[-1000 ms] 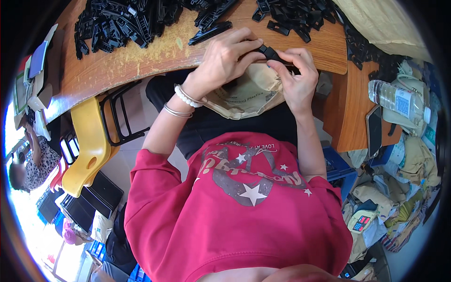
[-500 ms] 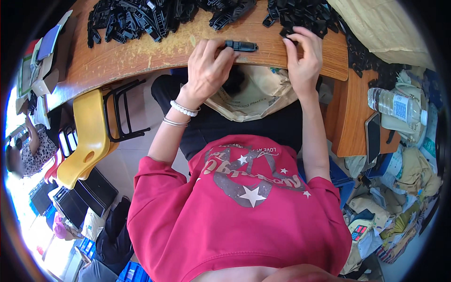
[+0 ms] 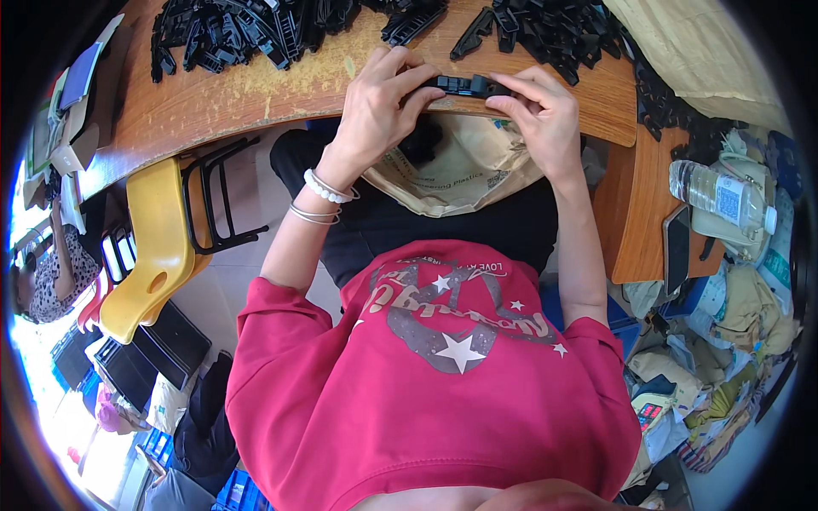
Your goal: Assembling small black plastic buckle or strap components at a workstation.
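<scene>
The black plastic strip (image 3: 464,84) sits at the near edge of the wooden table (image 3: 256,94), held at both ends. The left hand (image 3: 381,102) pinches its left end, and the right hand (image 3: 537,111) pinches its right end. Just below the hands, an open tan bag (image 3: 460,175) rests on the lap. Piles of black plastic parts (image 3: 247,30) lie farther back on the table.

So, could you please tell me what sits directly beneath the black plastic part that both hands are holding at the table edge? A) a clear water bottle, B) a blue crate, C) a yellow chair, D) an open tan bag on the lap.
D: the black plastic part, pinched between the left hand and right hand, is above the open tan bag lying on the person's lap.
</scene>
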### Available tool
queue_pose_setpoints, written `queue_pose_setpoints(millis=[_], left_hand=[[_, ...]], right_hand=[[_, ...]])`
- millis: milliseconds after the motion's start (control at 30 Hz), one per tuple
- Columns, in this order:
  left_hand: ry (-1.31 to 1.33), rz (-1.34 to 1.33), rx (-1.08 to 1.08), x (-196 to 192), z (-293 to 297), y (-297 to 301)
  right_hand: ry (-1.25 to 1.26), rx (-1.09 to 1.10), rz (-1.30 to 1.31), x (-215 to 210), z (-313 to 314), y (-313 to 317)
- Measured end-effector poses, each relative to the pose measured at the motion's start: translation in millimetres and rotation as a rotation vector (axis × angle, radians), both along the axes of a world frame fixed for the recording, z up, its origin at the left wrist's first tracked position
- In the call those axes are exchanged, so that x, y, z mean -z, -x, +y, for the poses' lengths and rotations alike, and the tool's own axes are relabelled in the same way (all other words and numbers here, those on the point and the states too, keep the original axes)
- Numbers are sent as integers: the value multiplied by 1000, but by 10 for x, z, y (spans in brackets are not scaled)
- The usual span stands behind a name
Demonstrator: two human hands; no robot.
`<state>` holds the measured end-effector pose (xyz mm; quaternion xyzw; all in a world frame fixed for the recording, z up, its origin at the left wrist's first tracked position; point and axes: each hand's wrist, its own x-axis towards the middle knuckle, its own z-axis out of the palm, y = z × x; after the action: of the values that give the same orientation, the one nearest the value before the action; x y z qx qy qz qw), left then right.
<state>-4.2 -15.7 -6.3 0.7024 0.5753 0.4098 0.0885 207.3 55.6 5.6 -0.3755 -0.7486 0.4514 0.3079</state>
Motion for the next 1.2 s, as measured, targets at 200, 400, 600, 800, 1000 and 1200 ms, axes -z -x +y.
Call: queue_pose_setpoints(millis=[200, 400, 600, 800, 1000, 1200], left_hand=[[-39, -28, 106, 4, 68, -43], [21, -90, 191, -33, 74, -15], [-152, 254, 12, -168, 327, -217], [-133, 249, -103, -53, 246, -234], [-31, 208, -191, -62, 218, -226], [11, 68, -156, -63, 271, -265]], right_hand=[[-70, -59, 78, 22, 33, 138], [-260, -112, -24, 35, 5, 30], [-629, 482, -200, 94, 213, -195], [-484, 459, -141, 184, 159, -445], [-178, 400, 108, 29, -80, -281], [148, 263, 246, -30, -66, -143]])
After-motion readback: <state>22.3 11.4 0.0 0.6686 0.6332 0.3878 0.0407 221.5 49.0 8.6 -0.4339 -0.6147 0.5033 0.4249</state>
